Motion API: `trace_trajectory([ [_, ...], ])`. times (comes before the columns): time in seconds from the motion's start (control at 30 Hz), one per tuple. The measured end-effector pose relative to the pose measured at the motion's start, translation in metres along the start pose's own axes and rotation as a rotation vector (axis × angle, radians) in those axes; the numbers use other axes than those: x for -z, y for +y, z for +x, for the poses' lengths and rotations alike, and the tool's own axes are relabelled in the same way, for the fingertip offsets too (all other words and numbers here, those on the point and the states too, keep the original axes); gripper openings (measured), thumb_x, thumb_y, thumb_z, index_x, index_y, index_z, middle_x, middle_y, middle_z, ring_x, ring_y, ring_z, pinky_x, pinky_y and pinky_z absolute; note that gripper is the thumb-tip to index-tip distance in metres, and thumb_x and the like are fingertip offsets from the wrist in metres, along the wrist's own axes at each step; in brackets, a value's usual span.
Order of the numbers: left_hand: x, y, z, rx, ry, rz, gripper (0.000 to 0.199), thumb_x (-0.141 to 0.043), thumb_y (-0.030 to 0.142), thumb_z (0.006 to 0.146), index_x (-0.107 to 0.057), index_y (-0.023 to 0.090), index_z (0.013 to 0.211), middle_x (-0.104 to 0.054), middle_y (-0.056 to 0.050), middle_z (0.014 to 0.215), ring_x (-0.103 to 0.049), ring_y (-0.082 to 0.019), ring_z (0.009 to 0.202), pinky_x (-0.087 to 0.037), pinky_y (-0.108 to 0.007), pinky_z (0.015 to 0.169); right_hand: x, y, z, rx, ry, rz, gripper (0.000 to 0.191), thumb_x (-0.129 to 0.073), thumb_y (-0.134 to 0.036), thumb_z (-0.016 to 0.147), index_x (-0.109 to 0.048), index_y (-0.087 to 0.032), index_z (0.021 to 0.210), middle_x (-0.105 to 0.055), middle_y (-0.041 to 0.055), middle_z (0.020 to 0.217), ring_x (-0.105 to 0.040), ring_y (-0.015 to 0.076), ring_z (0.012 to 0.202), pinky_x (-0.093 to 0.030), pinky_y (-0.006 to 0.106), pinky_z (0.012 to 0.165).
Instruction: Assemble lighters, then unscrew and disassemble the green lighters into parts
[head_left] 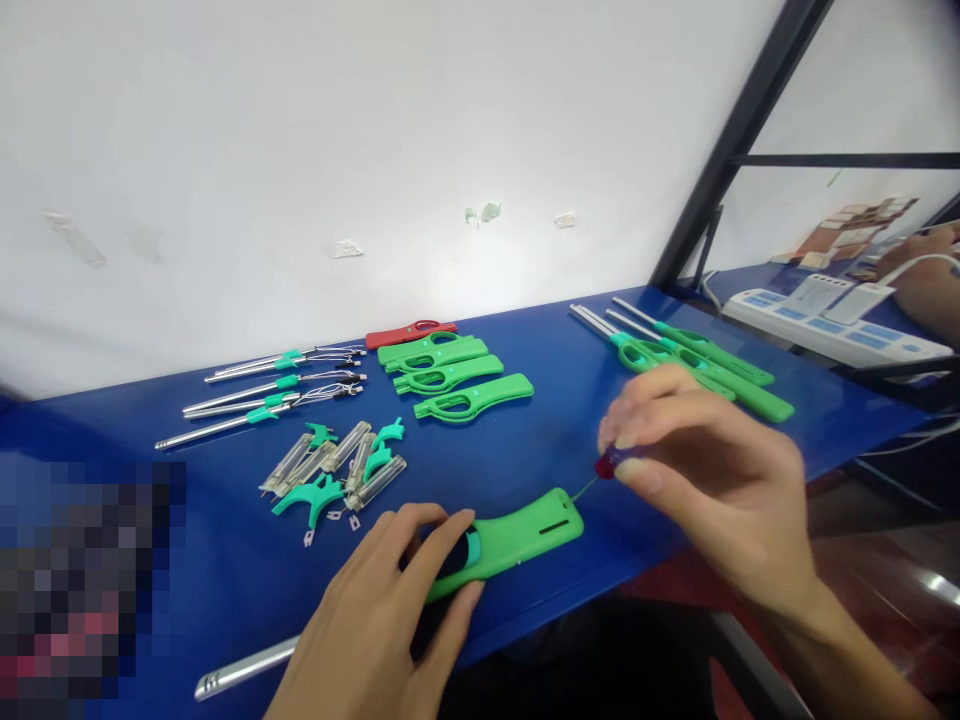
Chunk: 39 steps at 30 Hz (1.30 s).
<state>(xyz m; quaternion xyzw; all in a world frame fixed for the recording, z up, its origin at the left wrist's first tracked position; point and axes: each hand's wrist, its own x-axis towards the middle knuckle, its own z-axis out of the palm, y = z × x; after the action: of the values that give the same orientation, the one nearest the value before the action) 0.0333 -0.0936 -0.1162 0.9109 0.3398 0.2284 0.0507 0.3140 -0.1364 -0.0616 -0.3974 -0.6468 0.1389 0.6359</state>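
Note:
My left hand (390, 590) is closed over the trigger end of a green gas lighter (525, 532), pinning it at the table's front edge. The lighter's metal tube (247, 668) sticks out to the left below my wrist. Between thumb and fingers of my right hand (697, 470) is the small red-purple handle of a screwdriver (606, 464). Its thin shaft slants down to the lighter's handle end, close to a small hole; whether the tip is inside I cannot tell. Part of the screwdriver handle is hidden by my fingers.
On the blue table (300, 550) lie clear fuel tanks (379, 482), teal triggers (311, 497), metal tubes with wires (225, 430), green handle shells (476, 397) and a red one (409, 334). Assembled lighters (720, 375) lie at right. Beyond the black frame are a power strip (832, 320) and another person's hand (926, 265).

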Motion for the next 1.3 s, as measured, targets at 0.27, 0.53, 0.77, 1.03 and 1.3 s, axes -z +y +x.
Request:
trace_trajectory([
  [0.27,-0.0004,-0.0015,-0.0003,-0.007,0.001,0.022,0.042,-0.057,0.037,0.110,-0.056,0.034,0.152,-0.071,-0.008,0.137,-0.078,-0.027,0.118,-0.071,-0.043,0.095,0.0027,0.0044,-0.0023,-0.069,-0.065,-0.018,0.028,-0.062,-0.018,0.109,-0.077,-0.032,0.129,-0.077,0.0039,0.107,-0.071,0.0179,0.092,-0.061,0.033,0.080],
  [0.53,-0.0011,-0.0002,-0.0004,-0.014,0.004,0.014,0.040,-0.058,0.036,0.109,-0.059,0.032,0.149,-0.071,-0.009,0.137,-0.077,-0.027,0.118,-0.070,-0.041,0.096,0.0082,0.0015,-0.0010,-0.012,-0.147,-0.061,0.035,-0.064,-0.010,0.106,-0.077,-0.032,0.130,-0.076,0.0020,0.102,-0.068,0.0175,0.092,-0.058,0.032,0.077],
  [0.77,-0.0009,-0.0011,0.0000,-0.014,0.005,0.010,0.041,-0.057,0.036,0.109,-0.058,0.033,0.150,-0.071,-0.009,0.137,-0.078,-0.027,0.117,-0.070,-0.043,0.096,0.0067,0.0003,-0.0018,0.016,-0.126,-0.055,0.023,-0.077,-0.017,0.099,-0.081,-0.032,0.117,-0.073,0.0016,0.102,-0.066,0.0194,0.099,-0.058,0.034,0.082],
  [1.03,-0.0018,-0.0002,0.0011,-0.008,0.004,0.003,0.039,-0.058,0.036,0.109,-0.060,0.033,0.148,-0.072,-0.008,0.136,-0.078,-0.028,0.116,-0.071,-0.043,0.094,0.0052,-0.0004,-0.0008,0.028,-0.120,-0.052,0.020,-0.076,-0.016,0.100,-0.080,-0.030,0.114,-0.077,0.0023,0.104,-0.069,0.0199,0.100,-0.059,0.034,0.083],
  [1.3,-0.0006,0.0000,-0.0002,-0.007,-0.009,0.002,0.042,-0.058,0.034,0.109,-0.058,0.032,0.151,-0.071,-0.010,0.136,-0.077,-0.028,0.118,-0.070,-0.043,0.095,0.0045,0.0015,-0.0014,0.040,-0.082,-0.097,0.036,-0.062,-0.006,0.104,-0.079,-0.032,0.124,-0.080,0.0026,0.107,-0.071,0.0199,0.097,-0.059,0.034,0.074],
])
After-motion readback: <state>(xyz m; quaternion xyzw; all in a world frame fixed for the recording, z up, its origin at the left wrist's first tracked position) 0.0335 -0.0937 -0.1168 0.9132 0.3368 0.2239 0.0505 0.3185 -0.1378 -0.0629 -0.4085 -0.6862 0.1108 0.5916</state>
